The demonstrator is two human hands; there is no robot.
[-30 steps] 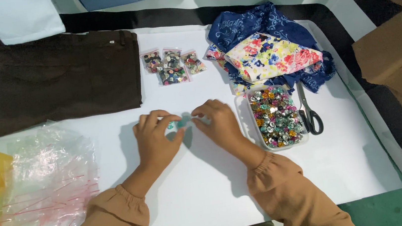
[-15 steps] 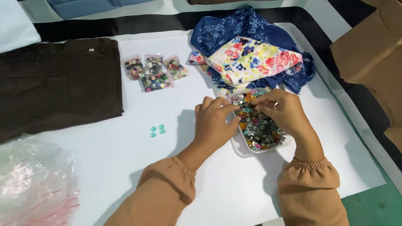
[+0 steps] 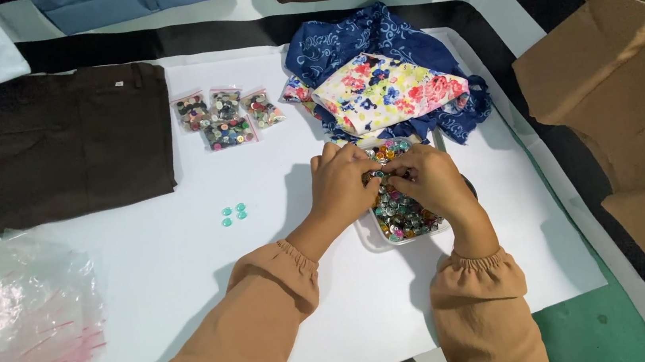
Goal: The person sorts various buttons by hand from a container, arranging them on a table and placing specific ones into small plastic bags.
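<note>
White paper sheet covers most of the work surface, with dark brown trousers folded flat along its upper left edge and a crumpled clear plastic bag at the lower left. Brown cardboard pieces lie off to the right. Near the top centre sits a heap of cloth — a navy patterned fabric with a bright floral fabric folded on top of it. Just below that heap is a small white tray of mixed coloured buttons, right of centre on the sheet. Both hands are over its upper end: the left hand and the right hand meet fingertip to fingertip, fingers curled down into the buttons — whether either has actually pinched one I cannot tell. Four little zip bags of buttons lie in a cluster beside the trousers, and a few loose teal buttons rest on the bare sheet, well apart from the hands.
</note>
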